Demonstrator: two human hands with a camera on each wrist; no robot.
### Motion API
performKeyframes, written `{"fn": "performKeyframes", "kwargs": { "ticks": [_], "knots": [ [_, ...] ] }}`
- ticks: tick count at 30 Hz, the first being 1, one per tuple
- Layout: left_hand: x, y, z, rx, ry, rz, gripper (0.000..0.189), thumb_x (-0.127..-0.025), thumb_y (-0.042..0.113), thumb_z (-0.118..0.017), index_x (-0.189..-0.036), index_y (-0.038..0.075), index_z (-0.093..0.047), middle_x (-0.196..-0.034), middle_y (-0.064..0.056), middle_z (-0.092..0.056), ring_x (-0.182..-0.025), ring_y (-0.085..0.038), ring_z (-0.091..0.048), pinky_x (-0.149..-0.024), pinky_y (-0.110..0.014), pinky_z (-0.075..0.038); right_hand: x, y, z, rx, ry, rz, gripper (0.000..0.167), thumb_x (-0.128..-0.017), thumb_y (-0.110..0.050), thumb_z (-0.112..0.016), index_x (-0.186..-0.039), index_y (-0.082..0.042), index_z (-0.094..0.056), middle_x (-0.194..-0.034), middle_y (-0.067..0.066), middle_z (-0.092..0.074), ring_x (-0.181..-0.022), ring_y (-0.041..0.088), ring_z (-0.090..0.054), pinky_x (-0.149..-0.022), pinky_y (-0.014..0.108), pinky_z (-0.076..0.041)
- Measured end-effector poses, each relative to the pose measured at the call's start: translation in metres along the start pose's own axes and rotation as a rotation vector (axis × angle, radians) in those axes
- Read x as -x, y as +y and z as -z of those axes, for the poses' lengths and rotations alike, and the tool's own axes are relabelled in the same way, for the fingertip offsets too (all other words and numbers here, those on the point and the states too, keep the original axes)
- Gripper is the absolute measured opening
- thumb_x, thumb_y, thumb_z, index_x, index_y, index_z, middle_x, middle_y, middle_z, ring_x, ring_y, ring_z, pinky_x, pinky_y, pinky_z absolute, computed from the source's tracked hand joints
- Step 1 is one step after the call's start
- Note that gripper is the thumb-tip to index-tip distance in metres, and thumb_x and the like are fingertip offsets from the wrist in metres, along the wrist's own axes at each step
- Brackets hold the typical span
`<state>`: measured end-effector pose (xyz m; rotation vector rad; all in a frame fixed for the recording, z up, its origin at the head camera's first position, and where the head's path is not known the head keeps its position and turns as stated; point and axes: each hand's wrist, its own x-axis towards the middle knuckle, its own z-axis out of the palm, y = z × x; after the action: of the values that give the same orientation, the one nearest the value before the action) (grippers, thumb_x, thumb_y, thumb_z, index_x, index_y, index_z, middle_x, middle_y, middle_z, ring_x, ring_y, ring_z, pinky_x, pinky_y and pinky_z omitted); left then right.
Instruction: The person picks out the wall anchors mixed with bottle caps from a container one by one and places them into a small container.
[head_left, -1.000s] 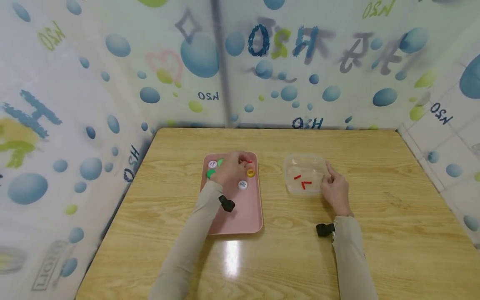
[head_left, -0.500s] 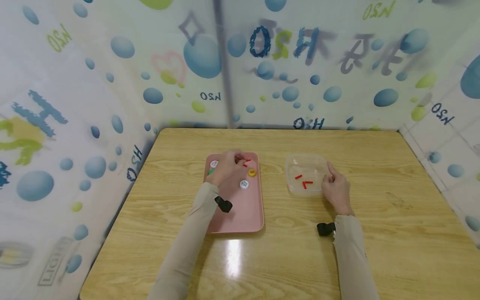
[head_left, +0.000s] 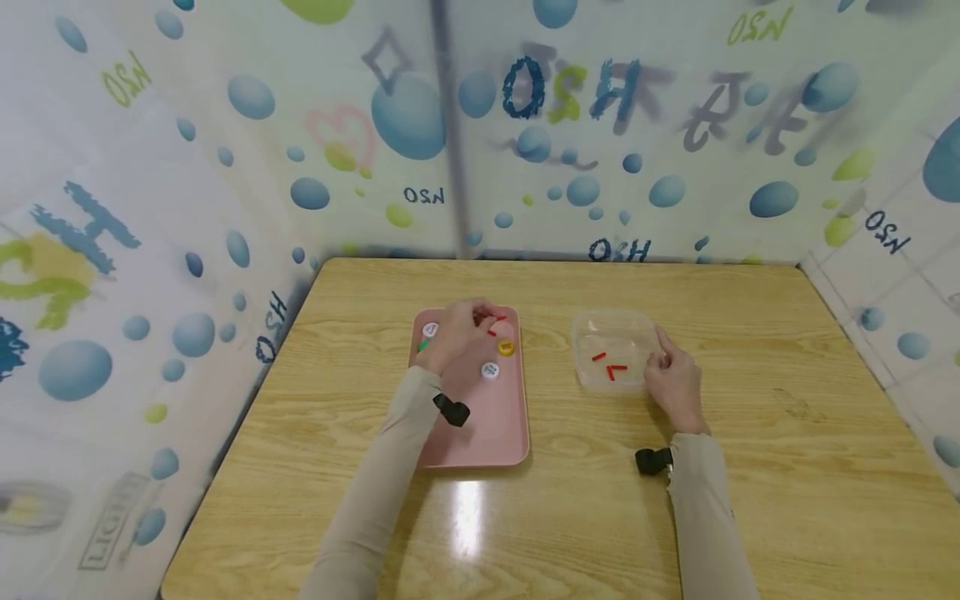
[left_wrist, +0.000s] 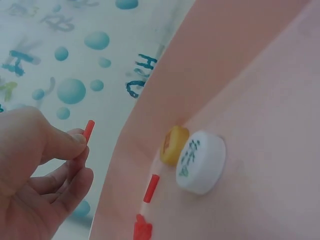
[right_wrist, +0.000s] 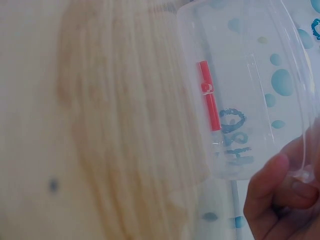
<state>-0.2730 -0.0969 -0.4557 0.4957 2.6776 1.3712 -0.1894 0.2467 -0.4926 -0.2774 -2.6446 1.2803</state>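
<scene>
My left hand is over the back part of a pink tray. Its thumb and finger pinch a short red stick, seen upright in the left wrist view. Another red stick and a red piece, its shape unclear, lie in the tray. Near them are a yellow bottle cap and a white bottle cap with green writing. My right hand grips the right rim of a clear plastic container, thumb and fingers on its edge. Several red sticks lie inside it.
Another white cap and a green cap sit at the tray's back left, partly beside my left hand. Tray and container stand apart on a wooden table. A patterned wall rises behind the table's back edge.
My left hand has shifted slightly left over the tray, covering a green cap seen earlier and uncovering red pieces near the yellow cap. My right hand stays on the container's rim.
</scene>
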Motion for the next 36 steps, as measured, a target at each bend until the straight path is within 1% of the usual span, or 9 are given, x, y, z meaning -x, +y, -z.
{"fn": "performKeyframes", "kwargs": {
  "ticks": [6,13,15,18,21,26,29,32,36],
  "knots": [
    [-0.005,0.009,-0.005,0.025,-0.010,-0.011,0.020,-0.103,0.012,-0.057,-0.116,0.011,-0.072,-0.112,-0.014,-0.071,-0.084,-0.021,-0.060,-0.071,-0.028,-0.050,0.000,0.001,0.000,-0.009,0.001,0.004,0.054,-0.099,-0.009,-0.043,-0.153,-0.009,-0.043,-0.056,-0.007,-0.031,-0.049,0.008,-0.026,-0.047,0.028,-0.028],
    [-0.008,0.018,-0.016,0.022,-0.020,-0.062,0.018,-0.103,0.011,-0.057,-0.115,0.011,-0.070,-0.112,-0.013,-0.071,-0.084,-0.021,-0.059,-0.073,-0.028,-0.050,-0.002,0.002,0.000,-0.007,0.011,0.009,0.054,-0.099,-0.008,-0.043,-0.152,-0.008,-0.044,-0.055,-0.007,-0.030,-0.049,0.009,-0.024,-0.047,0.028,-0.027],
    [-0.009,0.022,-0.020,0.025,-0.031,-0.056,0.018,-0.103,0.012,-0.057,-0.115,0.012,-0.070,-0.111,-0.014,-0.070,-0.083,-0.021,-0.058,-0.071,-0.027,-0.050,-0.002,0.002,0.000,-0.007,0.010,0.008,0.054,-0.098,-0.008,-0.043,-0.152,-0.007,-0.044,-0.055,-0.006,-0.030,-0.049,0.009,-0.024,-0.047,0.028,-0.027],
    [-0.011,0.029,-0.026,0.047,-0.061,-0.045,0.019,-0.103,0.012,-0.056,-0.117,0.010,-0.069,-0.109,-0.018,-0.069,-0.079,-0.022,-0.058,-0.063,-0.026,-0.048,-0.002,0.002,0.000,-0.011,0.006,0.003,0.055,-0.098,-0.008,-0.042,-0.153,-0.007,-0.043,-0.056,-0.005,-0.031,-0.050,0.009,-0.025,-0.048,0.028,-0.027],
    [-0.014,0.038,-0.032,0.033,-0.083,-0.052,0.019,-0.103,0.013,-0.057,-0.116,0.008,-0.069,-0.108,-0.020,-0.069,-0.076,-0.021,-0.057,-0.058,-0.024,-0.046,-0.002,0.002,0.000,-0.011,0.007,-0.002,0.055,-0.098,-0.007,-0.042,-0.153,-0.007,-0.043,-0.057,-0.005,-0.031,-0.050,0.009,-0.025,-0.048,0.027,-0.027],
    [-0.019,0.046,-0.037,0.007,-0.079,-0.052,0.015,-0.103,0.015,-0.058,-0.113,0.010,-0.069,-0.106,-0.020,-0.069,-0.069,-0.019,-0.055,-0.052,-0.025,-0.045,-0.003,0.001,-0.002,-0.019,0.006,0.003,0.055,-0.098,-0.007,-0.043,-0.153,-0.008,-0.043,-0.055,-0.006,-0.030,-0.049,0.008,-0.025,-0.047,0.027,-0.027],
    [-0.021,0.048,-0.040,-0.011,-0.071,-0.055,0.014,-0.103,0.016,-0.060,-0.112,0.012,-0.069,-0.105,-0.018,-0.070,-0.071,-0.019,-0.056,-0.054,-0.024,-0.046,-0.003,0.002,-0.002,-0.020,0.004,0.002,0.055,-0.098,-0.008,-0.043,-0.153,-0.009,-0.043,-0.054,-0.007,-0.030,-0.049,0.008,-0.025,-0.047,0.027,-0.027],
    [-0.023,0.050,-0.045,-0.024,-0.072,-0.080,0.014,-0.102,0.015,-0.060,-0.111,0.012,-0.070,-0.106,-0.015,-0.070,-0.078,-0.018,-0.057,-0.060,-0.022,-0.047,-0.003,0.002,-0.002,-0.020,0.002,-0.004,0.055,-0.098,-0.008,-0.042,-0.153,-0.010,-0.043,-0.055,-0.007,-0.030,-0.049,0.008,-0.026,-0.047,0.027,-0.027],
    [-0.025,0.052,-0.054,0.005,-0.090,-0.116,0.013,-0.101,0.010,-0.062,-0.109,0.007,-0.071,-0.106,-0.017,-0.071,-0.080,-0.018,-0.058,-0.066,-0.021,-0.048,-0.002,0.002,0.000,-0.027,-0.001,-0.012,0.055,-0.098,-0.008,-0.043,-0.153,-0.009,-0.043,-0.055,-0.007,-0.030,-0.049,0.008,-0.026,-0.047,0.027,-0.028]
  ]
}}
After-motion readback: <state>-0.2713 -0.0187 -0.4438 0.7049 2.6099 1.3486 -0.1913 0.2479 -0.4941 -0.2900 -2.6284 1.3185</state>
